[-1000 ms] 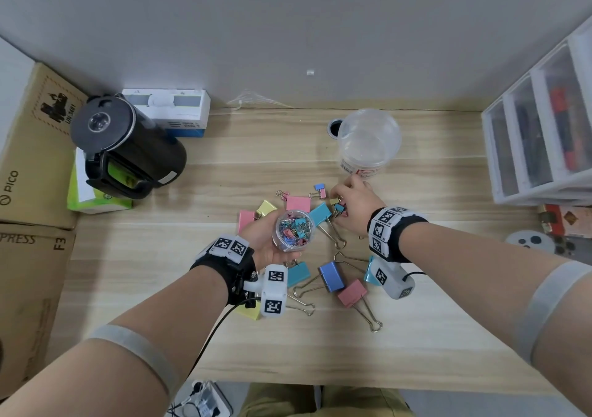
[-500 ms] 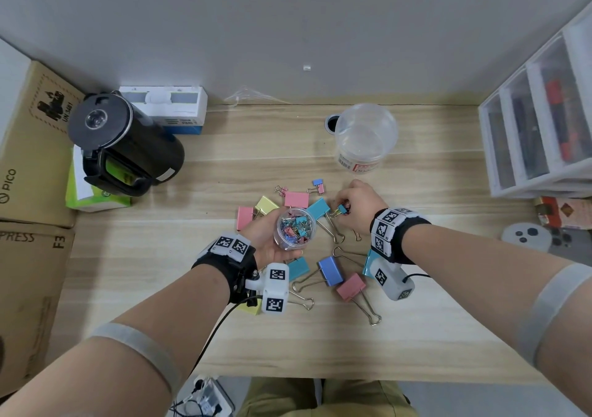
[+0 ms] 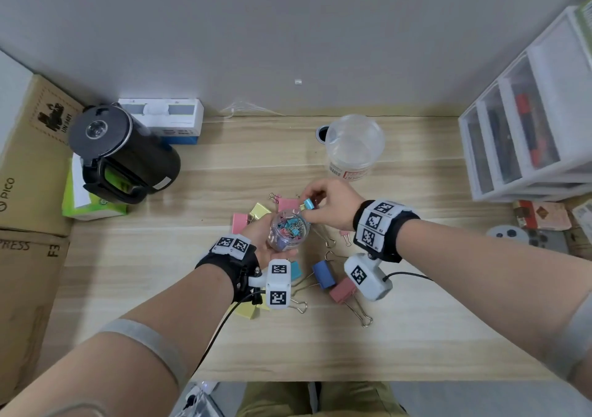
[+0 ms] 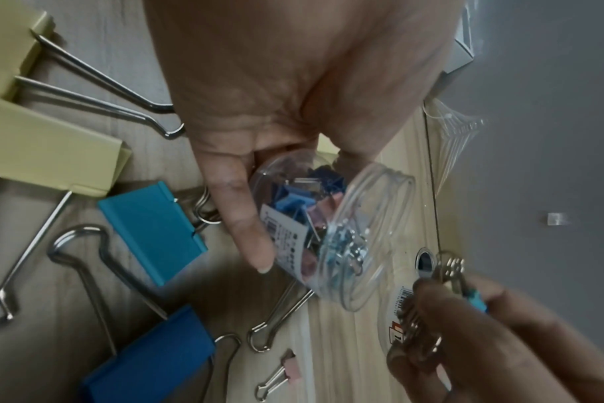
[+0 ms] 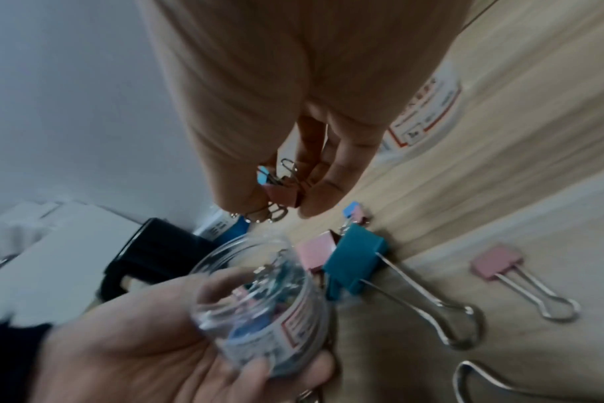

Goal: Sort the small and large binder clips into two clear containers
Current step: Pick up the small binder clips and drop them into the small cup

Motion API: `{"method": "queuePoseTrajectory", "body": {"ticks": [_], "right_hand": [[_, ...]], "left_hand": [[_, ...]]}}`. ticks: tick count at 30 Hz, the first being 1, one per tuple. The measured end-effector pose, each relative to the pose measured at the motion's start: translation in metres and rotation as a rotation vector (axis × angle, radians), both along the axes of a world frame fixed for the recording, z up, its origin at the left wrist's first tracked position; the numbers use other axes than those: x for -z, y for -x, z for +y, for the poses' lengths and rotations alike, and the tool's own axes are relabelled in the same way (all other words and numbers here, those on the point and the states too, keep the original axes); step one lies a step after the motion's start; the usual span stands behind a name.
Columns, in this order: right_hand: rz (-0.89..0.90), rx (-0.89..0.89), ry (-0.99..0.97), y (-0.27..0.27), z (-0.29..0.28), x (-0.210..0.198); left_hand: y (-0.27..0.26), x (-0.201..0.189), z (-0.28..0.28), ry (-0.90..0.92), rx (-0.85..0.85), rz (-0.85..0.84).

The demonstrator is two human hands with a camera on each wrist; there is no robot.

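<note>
My left hand (image 3: 266, 240) grips a small clear jar (image 3: 288, 234) (image 4: 331, 234) (image 5: 259, 305) holding several small coloured binder clips. My right hand (image 3: 326, 206) hovers just above and right of the jar's mouth, pinching small binder clips (image 3: 308, 204) (image 5: 280, 191) (image 4: 466, 294), one blue and one pink. Large binder clips lie on the wooden table around both hands: a teal one (image 5: 355, 261), a dark blue one (image 3: 323, 274) (image 4: 148, 362), a pink one (image 3: 343, 290) and yellow ones (image 3: 259, 211) (image 4: 49, 155). A larger clear container (image 3: 354, 145) stands empty behind my right hand.
A black kettle (image 3: 118, 153) sits at the back left on a green box, with cardboard boxes (image 3: 25, 173) further left. A white drawer unit (image 3: 528, 134) stands at the right. A cable hole (image 3: 322, 133) is next to the large container. A small pink clip (image 3: 346, 235) lies by my right wrist.
My right hand lifted small clips off the table and moved left to the jar's mouth. The left hand raised the jar slightly.
</note>
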State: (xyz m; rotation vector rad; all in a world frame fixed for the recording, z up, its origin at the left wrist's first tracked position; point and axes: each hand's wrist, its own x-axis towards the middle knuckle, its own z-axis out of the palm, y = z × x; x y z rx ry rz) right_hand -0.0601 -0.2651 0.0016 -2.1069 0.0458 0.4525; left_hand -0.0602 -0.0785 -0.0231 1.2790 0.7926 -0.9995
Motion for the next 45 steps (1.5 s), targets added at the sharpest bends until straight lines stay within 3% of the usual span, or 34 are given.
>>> {"method": "queuePoseTrajectory", "body": {"ticks": [6, 17, 19, 22, 25, 29, 32, 39, 45], "right_hand": [[-0.132, -0.162, 0.196, 0.014, 0.027, 0.001], [-0.202, -0.189, 0.086, 0.027, 0.017, 0.000], [-0.191, -0.148, 0.029, 0.029, 0.013, -0.004], [-0.182, 0.056, 0.001, 0.026, 0.001, -0.002], [-0.078, 0.224, 0.148, 0.016, -0.025, 0.014], [0.196, 0.099, 0.510, 0.016, -0.066, 0.038], [0.278, 0.025, 0.543, 0.022, -0.070, 0.047], [0.248, -0.146, 0.662, 0.030, -0.042, 0.048], [0.205, -0.111, 0.713, 0.016, -0.032, 0.048]], "left_hand": [[0.004, 0.005, -0.006, 0.018, -0.011, -0.003], [0.010, 0.009, -0.003, 0.068, 0.053, 0.018], [0.011, 0.008, -0.002, 0.061, 0.059, 0.006], [0.012, 0.009, 0.002, 0.050, 0.049, 0.004], [0.012, 0.007, 0.006, 0.117, 0.053, 0.052], [0.013, 0.002, 0.011, 0.221, 0.075, 0.095], [0.013, 0.003, 0.013, 0.239, 0.059, 0.095], [0.012, 0.005, 0.019, 0.172, 0.027, 0.072], [0.005, 0.001, 0.031, 0.147, 0.020, 0.044]]}}
